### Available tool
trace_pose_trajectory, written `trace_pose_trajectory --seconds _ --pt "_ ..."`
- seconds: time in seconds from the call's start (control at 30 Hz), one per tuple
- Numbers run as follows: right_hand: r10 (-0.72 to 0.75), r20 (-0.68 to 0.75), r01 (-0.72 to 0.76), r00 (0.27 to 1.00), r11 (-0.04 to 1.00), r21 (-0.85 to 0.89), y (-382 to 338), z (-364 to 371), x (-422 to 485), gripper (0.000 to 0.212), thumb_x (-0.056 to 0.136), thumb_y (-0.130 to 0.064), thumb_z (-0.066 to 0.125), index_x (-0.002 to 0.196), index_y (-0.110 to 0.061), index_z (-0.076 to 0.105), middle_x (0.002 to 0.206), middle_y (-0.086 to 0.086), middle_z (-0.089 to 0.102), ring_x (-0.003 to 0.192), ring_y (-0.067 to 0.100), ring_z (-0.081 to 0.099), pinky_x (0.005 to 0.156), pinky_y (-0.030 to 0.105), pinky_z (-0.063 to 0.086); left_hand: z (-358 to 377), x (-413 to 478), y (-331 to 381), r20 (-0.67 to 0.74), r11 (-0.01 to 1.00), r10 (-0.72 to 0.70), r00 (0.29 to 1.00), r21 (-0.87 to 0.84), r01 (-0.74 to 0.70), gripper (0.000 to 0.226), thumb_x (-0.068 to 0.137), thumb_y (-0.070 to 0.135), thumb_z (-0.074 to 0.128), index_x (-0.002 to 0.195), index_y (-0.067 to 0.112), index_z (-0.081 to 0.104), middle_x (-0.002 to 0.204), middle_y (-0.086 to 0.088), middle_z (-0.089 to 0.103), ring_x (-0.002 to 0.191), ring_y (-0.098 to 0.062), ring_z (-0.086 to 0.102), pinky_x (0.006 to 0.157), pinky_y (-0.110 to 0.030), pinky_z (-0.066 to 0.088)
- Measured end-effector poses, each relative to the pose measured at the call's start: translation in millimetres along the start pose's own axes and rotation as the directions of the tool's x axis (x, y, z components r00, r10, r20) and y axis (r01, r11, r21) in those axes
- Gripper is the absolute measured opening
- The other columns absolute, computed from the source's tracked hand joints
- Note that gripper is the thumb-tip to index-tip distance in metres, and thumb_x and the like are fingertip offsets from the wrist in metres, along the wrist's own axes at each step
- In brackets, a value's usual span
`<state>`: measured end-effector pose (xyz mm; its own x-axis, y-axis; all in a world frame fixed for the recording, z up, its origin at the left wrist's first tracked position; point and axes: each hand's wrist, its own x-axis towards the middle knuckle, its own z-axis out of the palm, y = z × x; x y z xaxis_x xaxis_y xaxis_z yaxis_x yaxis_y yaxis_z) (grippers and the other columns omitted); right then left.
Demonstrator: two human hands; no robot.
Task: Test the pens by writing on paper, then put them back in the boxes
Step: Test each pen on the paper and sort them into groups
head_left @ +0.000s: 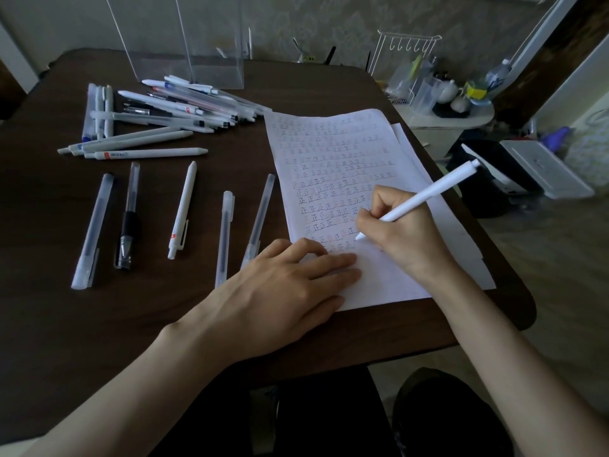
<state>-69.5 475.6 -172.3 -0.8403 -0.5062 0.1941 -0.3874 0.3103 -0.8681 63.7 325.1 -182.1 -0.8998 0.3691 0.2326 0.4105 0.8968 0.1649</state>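
Your left hand [280, 285] lies flat nearest to you, fingers straight and a little spread. It presses the near left corner of the paper [389, 285] and holds nothing. Just beyond it, your right hand [402, 232] has its fingers curled around a white pen [425, 196] in a writing grip. The tip of this pen points down and to the left and touches the paper among the lowest written rows. Its button end points up, to the right and away from you, so its long axis runs diagonally over the sheet.

The paper lies on the right part of the dark table [131, 324], with more sheets showing under its right edge.

To the left of the paper, five pens [183, 211] lie apart in a row, each with its long axis running away from you and leaning a little right at the far end. Farther back, a heap of pens [171, 110] lies mostly crosswise, left to right.

At the far edge stand two clear boxes [184, 44], upright and side by side. Through their walls you see only the table top and the wallpaper.
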Motion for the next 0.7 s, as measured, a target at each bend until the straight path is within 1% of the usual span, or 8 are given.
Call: trace_pose_trajectory --seconds 0.07,0.1,0.2,0.23,0.3,0.4,0.5,0.7 --pt "-0.007 0.020 0.008 1.000 1.000 -0.026 -0.8 0.7 -0.6 0.036 0.084 0.001 0.061 0.060 -0.002 0.034 0.051 0.009 0.031 0.038 0.000 0.045 0.045 0.019 0.036 -0.8 -0.4 -0.3 -0.001 1.000 0.000 1.000 -0.005 0.000 0.045 0.097 0.039 0.030 0.133 0.024 0.051 0.139 0.007 0.049 0.116 -0.018 0.049 0.087 -0.035 0.047" --pt "-0.017 0.022 0.018 1.000 0.999 -0.037 -1.3 1.1 -0.7 0.036 0.084 0.002 0.061 0.060 -0.001 0.034 0.051 0.008 0.031 0.038 0.000 0.045 0.046 0.019 0.036 -1.2 -0.4 -0.4 -0.001 1.000 0.001 1.000 -0.008 -0.001 0.045 0.097 0.039 0.030 0.133 0.024 0.051 0.139 0.007 0.049 0.116 -0.018 0.049 0.086 -0.035 0.047" --pt "-0.033 -0.015 0.033 0.999 0.999 -0.017 -2.1 1.0 -0.1 0.034 0.081 0.007 0.059 0.060 -0.002 0.034 0.054 0.005 0.025 0.042 0.003 0.035 0.045 0.007 0.034 -1.1 -0.5 -0.2 -0.005 1.000 0.001 1.000 -0.020 -0.001 0.045 0.097 0.039 0.030 0.133 0.024 0.052 0.139 0.007 0.049 0.116 -0.018 0.049 0.086 -0.036 0.047" --pt "-0.033 -0.021 0.033 0.999 0.999 -0.014 -2.2 0.6 -0.3 0.034 0.080 0.007 0.058 0.060 -0.002 0.033 0.055 0.005 0.025 0.044 0.003 0.033 0.045 0.007 0.034 -1.0 -0.3 0.1 -0.005 1.000 -0.001 1.000 -0.021 0.001 0.045 0.097 0.039 0.030 0.133 0.024 0.052 0.139 0.007 0.049 0.117 -0.018 0.049 0.086 -0.036 0.047" --pt "-0.035 -0.019 0.034 0.999 0.999 -0.031 -2.4 0.0 -0.8 0.033 0.081 0.006 0.059 0.060 0.000 0.034 0.055 0.005 0.026 0.043 0.003 0.036 0.045 0.007 0.034 -1.0 -0.4 0.4 -0.006 1.000 -0.001 1.000 -0.020 0.001 0.045 0.096 0.039 0.030 0.132 0.024 0.053 0.139 0.007 0.049 0.116 -0.018 0.049 0.086 -0.036 0.047" --pt "-0.032 -0.002 0.032 0.999 0.999 -0.043 -2.3 0.0 -1.3 0.036 0.080 0.007 0.059 0.058 -0.004 0.033 0.053 0.002 0.025 0.040 -0.001 0.042 0.045 0.008 0.032 -1.2 -0.5 0.0 -0.008 1.000 0.001 1.000 -0.018 -0.002 0.045 0.096 0.039 0.030 0.132 0.024 0.053 0.138 0.007 0.050 0.115 -0.018 0.050 0.085 -0.035 0.047" --pt "-0.029 0.003 0.029 1.000 0.999 -0.033 -2.6 -0.6 -1.7 0.040 0.079 0.008 0.059 0.056 -0.010 0.030 0.053 0.002 0.023 0.039 -0.002 0.043 0.044 0.008 0.031 -1.4 -0.1 0.3 -0.005 1.000 -0.001 1.000 -0.018 0.001 0.045 0.096 0.039 0.030 0.133 0.025 0.052 0.139 0.008 0.049 0.116 -0.018 0.050 0.086 -0.036 0.047" --pt "-0.043 -0.014 0.043 0.999 0.999 -0.030 -0.8 -0.4 -0.2 0.041 0.080 0.008 0.058 0.057 -0.012 0.029 0.054 0.001 0.024 0.041 -0.001 0.041 0.047 0.010 0.037 -1.6 -0.3 0.2 -0.007 1.000 -0.003 1.000 -0.019 0.003 0.045 0.097 0.040 0.030 0.133 0.025 0.052 0.139 0.008 0.049 0.116 -0.017 0.049 0.086 -0.035 0.046"
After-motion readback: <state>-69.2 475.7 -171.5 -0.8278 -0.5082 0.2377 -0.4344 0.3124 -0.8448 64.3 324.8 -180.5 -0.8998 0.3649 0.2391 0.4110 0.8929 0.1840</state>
